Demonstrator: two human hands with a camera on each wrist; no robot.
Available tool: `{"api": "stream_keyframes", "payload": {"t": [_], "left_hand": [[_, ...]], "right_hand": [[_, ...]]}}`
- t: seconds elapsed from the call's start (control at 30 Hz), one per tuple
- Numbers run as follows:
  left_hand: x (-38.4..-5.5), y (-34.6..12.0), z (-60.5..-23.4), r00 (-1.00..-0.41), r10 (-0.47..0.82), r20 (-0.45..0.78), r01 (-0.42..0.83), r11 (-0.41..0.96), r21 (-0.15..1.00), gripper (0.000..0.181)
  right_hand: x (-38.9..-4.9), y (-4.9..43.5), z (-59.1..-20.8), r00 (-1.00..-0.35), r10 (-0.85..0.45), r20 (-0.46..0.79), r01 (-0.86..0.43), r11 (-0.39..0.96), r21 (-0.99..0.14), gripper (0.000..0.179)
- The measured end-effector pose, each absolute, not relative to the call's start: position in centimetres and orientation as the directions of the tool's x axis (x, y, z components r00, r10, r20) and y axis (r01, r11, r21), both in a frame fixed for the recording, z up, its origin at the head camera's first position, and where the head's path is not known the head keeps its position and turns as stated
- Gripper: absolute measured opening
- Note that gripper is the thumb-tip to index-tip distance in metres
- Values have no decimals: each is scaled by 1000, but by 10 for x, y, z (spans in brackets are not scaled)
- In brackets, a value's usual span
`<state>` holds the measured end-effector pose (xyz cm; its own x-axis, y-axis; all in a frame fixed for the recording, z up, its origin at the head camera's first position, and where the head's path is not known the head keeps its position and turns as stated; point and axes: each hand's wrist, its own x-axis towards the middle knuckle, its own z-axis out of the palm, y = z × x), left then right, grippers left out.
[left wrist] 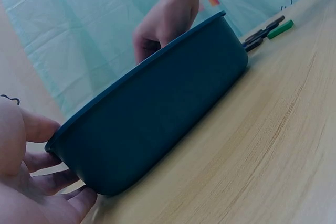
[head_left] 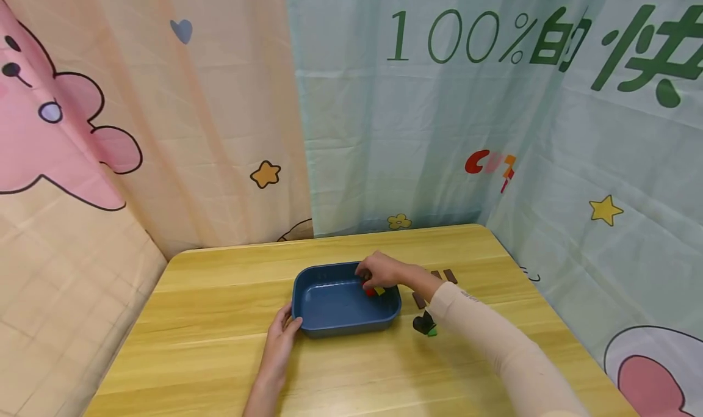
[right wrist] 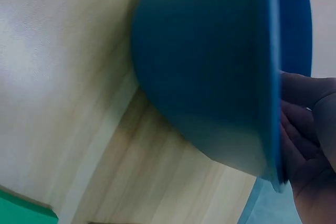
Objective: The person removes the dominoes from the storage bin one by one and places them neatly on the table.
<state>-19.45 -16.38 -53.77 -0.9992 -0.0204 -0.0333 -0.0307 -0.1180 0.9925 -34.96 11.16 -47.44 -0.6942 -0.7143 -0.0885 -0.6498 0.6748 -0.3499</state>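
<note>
A deep blue rectangular tray (head_left: 340, 329) with rounded corners stands on the table. My left hand (head_left: 282, 331) holds its near left corner, thumb at the rim and fingers against the outer wall, as the left wrist view shows. My right hand (head_left: 382, 269) reaches down into the tray's right end with bent fingers. Just below those fingers are a small red piece (head_left: 369, 291) and a small yellow piece (head_left: 379, 290). In the right wrist view the tray's wall (right wrist: 210, 61) hides the fingertips, so their hold on anything cannot be made out.
Right of the tray, partly behind the right forearm, lie several dark brown flat pieces (head_left: 419, 300), a black rounded piece (head_left: 423, 324) and a green piece (head_left: 432, 332). The wooden table (head_left: 219, 319) extends left and in front. Printed curtains (head_left: 230, 99) hang behind and beside it.
</note>
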Motion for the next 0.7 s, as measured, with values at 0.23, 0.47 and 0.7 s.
{"api": "stream_keyframes", "payload": {"t": [0.23, 0.47, 0.7], "left_hand": [[-195, -164, -536, -999, -28, -39, -35, -123, 992, 53], [-194, -163, -535, -999, -26, -30, -26, -118, 993, 52], [-194, -163, -537, -999, -30, -28, -25, -115, 993, 51]], "right_hand": [[-345, 104, -478, -697, -698, -164, -659, 714, -237, 30], [-343, 102, -483, -694, -697, -181, -666, 717, -205, 30], [-344, 104, -485, -675, -727, -126, -667, 674, -318, 22]]}}
